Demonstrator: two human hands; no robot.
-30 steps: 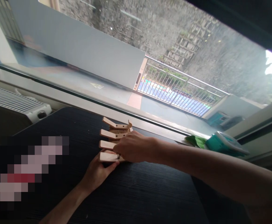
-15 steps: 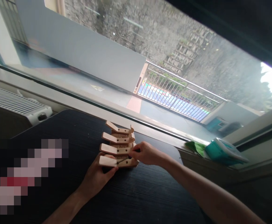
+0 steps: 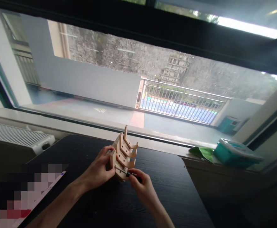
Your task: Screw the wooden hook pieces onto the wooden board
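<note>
the person sits at a dark table (image 3: 167, 190) under a wide window, and both bare hands are up on a small wooden rack of hooks (image 3: 124, 152). the rack is a pale strip with four curved pegs along it, tipped up on end off the tabletop so the pegs point up and away toward the glass. the left hand (image 3: 98, 169) grasps it from the left side, fingers wrapped round the back edge and thumb on the near face. the right hand (image 3: 140, 186) is just below and to the right, fingers clenched on a thin dark tool (image 3: 130, 173), likely a small screwdriver, whose tip touches the lowest part of the rack. i can't make out what the tip meets there; it's too small.

off to the right, on the window ledge, a teal lidded box (image 3: 235, 152) stands with a green cloth (image 3: 203, 153) lying just beside it. at the left a white radiator (image 3: 17, 137) runs below the sill. outside, a metal railing (image 3: 183, 103) edges a terrace, with a grey stone wall behind it.
</note>
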